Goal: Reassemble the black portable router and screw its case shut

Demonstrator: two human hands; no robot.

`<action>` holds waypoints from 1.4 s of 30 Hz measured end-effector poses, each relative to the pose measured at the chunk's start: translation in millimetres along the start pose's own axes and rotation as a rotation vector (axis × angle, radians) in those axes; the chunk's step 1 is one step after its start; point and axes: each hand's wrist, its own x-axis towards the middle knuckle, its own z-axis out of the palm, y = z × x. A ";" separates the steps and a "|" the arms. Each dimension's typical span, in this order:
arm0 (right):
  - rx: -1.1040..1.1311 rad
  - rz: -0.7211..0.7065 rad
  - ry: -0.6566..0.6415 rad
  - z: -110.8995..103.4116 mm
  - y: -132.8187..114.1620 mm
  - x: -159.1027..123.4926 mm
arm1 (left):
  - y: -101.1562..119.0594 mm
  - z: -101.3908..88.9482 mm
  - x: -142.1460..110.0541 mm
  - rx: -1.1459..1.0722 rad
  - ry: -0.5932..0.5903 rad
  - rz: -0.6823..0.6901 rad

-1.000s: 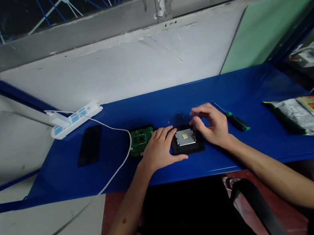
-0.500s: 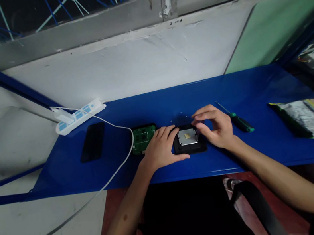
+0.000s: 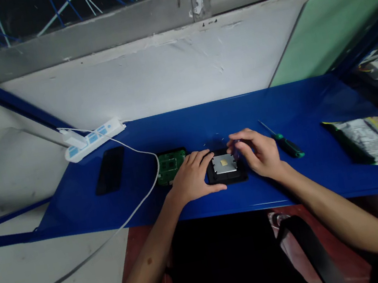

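A black device casing (image 3: 228,180) lies on the blue table with a silver metal plate (image 3: 230,165) in it, a small yellowish patch at the plate's centre. My left hand (image 3: 191,177) spans the casing's left side, fingers at the far edge and thumb along the near edge, steadying it. Above the casing's right side, my right hand (image 3: 256,151) pinches a small, purplish, see-through thing (image 3: 236,148); its kind is unclear. A green circuit board (image 3: 169,165) in a dark frame sits left of my left hand, partly covered by it.
A green-handled screwdriver (image 3: 288,146) lies to the right, with a shiny packet (image 3: 374,138) beyond it. On the left are a black phone (image 3: 109,170) and a white power strip (image 3: 95,139). A white cable (image 3: 138,209) crosses the table. Tiny pieces lie behind the casing.
My right hand has shifted slightly left over the casing's right side, and the purplish thing between its fingers shows more clearly. My left hand stays in place on the casing.
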 end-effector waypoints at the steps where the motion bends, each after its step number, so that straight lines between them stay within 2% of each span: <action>1: 0.029 0.000 -0.009 0.1 -0.4 -0.4 | 0.0 0.1 -0.1 -0.004 0.001 -0.001; 5: 0.076 -0.062 0.032 1.5 3.1 -1.3 | 0.0 0.0 -0.1 -0.015 -0.002 -0.002; 10: -0.138 -0.150 0.139 2.6 6.0 2.6 | 1.1 -0.4 0.1 -0.002 -0.001 0.000; 13: -0.181 -0.153 0.146 3.8 3.1 2.7 | 2.0 -0.3 -0.7 0.012 0.007 -0.001; 17: -0.033 -0.067 0.119 6.2 1.2 -2.3 | 1.8 0.2 -1.9 0.020 0.015 0.001; 20: 0.021 -0.092 0.139 6.9 3.5 -4.4 | 1.1 0.5 -2.0 0.016 0.012 0.005; 32: -0.135 -0.185 0.160 3.5 6.2 1.9 | 1.7 0.2 -1.5 0.029 0.002 0.001; 38: -0.219 -0.249 0.236 5.2 6.6 4.9 | 1.8 -0.2 -0.9 0.046 0.001 0.007; 42: -0.154 -0.180 0.248 8.7 4.3 0.7 | 1.6 -0.1 -1.0 0.045 0.004 0.005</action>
